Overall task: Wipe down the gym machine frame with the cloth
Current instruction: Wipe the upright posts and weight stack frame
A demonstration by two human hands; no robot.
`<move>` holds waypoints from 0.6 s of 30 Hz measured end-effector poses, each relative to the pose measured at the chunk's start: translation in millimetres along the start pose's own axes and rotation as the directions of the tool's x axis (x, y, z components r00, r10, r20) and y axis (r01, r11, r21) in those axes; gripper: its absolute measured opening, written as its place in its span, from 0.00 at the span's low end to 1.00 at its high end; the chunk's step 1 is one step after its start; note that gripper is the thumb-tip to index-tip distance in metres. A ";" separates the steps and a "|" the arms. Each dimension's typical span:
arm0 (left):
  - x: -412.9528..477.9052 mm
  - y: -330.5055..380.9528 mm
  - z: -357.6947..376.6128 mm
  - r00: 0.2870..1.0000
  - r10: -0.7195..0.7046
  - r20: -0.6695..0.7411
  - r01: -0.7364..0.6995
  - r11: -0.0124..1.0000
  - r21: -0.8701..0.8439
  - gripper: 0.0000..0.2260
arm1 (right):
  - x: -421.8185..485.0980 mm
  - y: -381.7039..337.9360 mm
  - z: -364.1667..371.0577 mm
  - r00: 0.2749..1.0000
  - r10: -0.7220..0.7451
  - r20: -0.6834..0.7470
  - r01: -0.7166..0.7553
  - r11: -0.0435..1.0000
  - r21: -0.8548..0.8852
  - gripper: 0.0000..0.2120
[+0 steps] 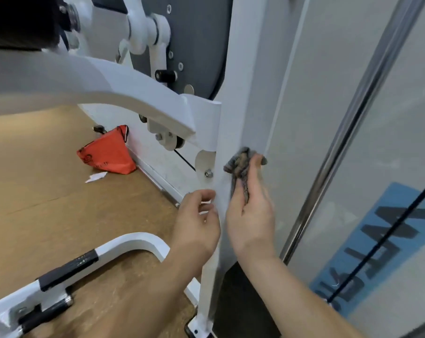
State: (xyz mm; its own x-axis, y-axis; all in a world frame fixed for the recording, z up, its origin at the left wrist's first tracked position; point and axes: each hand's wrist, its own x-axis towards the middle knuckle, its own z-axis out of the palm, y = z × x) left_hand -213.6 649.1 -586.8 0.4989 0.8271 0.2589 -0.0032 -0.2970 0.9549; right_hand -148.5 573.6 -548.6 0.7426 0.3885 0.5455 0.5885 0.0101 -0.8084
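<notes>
The white upright post of the gym machine frame (240, 93) runs from top to bottom through the middle of the view. My right hand (251, 215) presses a dark grey cloth (240, 164) flat against the post's face, the cloth bunched under my fingers and thumb. My left hand (197, 223) is on the post's left edge just below the cloth, fingers curled loosely and holding nothing. A curved white arm (84, 81) joins the post from the left at a bracket.
A frosted panel with a chrome rod (348, 132) and a blue logo sticker (387, 245) stands right of the post. On the brown floor lie an orange bag (109, 152) and a scrap of white paper (95, 177). A white foot bar with black grip (70, 269) is lower left.
</notes>
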 end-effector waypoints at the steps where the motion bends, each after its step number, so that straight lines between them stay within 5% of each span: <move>1: 2.3 1.3 -1.6 1.000 0.016 -0.004 -0.016 1.000 0.000 0.13 | -11.2 11.2 -0.1 0.999 0.021 0.036 -0.020 0.999 -0.032 0.30; 5: -4.1 6.7 -11.7 0.995 0.096 0.009 -0.096 0.995 -0.017 0.14 | -47.3 31.9 -19.1 0.957 0.199 0.212 -0.183 0.979 -0.091 0.27; 10: -26.4 3.7 -16.4 0.917 0.309 0.253 -0.301 0.951 -0.074 0.25 | -28.5 -14.6 -35.8 0.851 0.457 0.257 -0.500 0.856 0.130 0.12; 15: -27.9 4.5 -20.0 0.954 0.227 0.197 -0.197 0.967 -0.159 0.27 | -28.2 -49.1 -45.5 0.677 0.526 0.514 -0.685 0.706 0.181 0.25; 16: -28.4 5.2 -20.3 0.970 0.193 0.149 -0.164 0.969 -0.187 0.26 | -26.7 -51.5 -46.3 0.676 0.509 0.533 -0.679 0.712 0.180 0.25; 18: -24.4 10.6 -23.8 0.983 0.179 0.047 -0.167 0.967 -0.193 0.24 | -21.6 -47.9 -45.6 0.786 0.473 0.399 -0.550 0.830 0.099 0.18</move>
State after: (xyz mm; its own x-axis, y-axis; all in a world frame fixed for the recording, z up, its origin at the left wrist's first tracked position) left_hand -246.4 637.1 -579.5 0.5304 0.7373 0.4184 -0.2537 -0.3329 0.9082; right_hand -178.1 522.7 -511.6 0.7340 0.6779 -0.0419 0.0485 -0.1138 -0.9923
